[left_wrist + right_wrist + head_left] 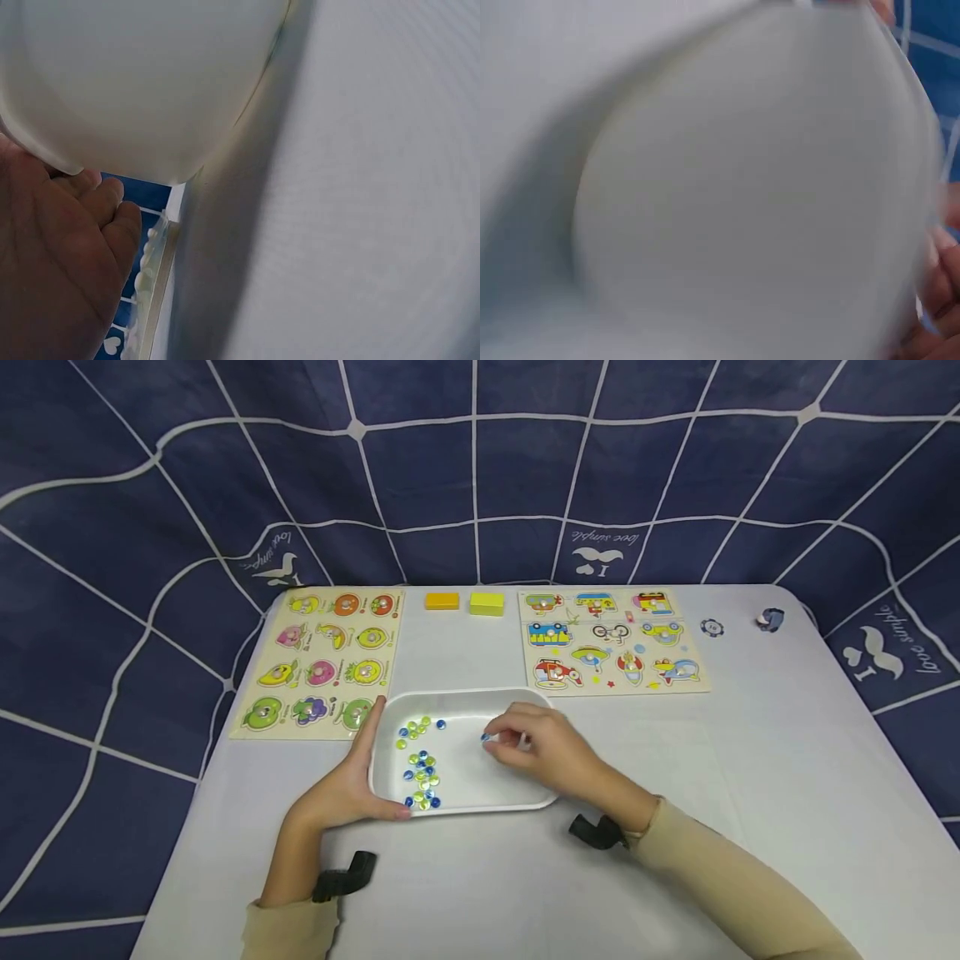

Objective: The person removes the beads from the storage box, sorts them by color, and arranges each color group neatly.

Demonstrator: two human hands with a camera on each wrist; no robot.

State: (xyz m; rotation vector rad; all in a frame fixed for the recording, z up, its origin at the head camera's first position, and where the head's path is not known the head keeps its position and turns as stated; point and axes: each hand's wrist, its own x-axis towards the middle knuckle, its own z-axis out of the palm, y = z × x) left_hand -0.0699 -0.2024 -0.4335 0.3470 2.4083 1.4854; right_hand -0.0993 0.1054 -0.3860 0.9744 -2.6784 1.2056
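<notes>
A white rectangular tray [480, 811] lies on the table with several blue and yellow-green glass beads [423, 768] spread over its left part. My left hand [347, 785] grips the tray's left end, thumb at the near corner and fingers along the far-left side. In the left wrist view, the left hand's fingers [109, 202] are bent beside the tray wall [135, 90]. Over the right half of the tray, my right hand [551, 750] pinches a blue glass bead [485, 738] between thumb and index finger. The tray's outer wall [757, 180] fills most of the blurred right wrist view.
Behind the tray's left end lies a fruit puzzle board [300, 639]; a vehicle puzzle board [615, 643] is at the back right. Between them sit an orange block [442, 601] and a yellow block [487, 603]. Farther right are a round chip [712, 627] and a small blue figure [770, 619].
</notes>
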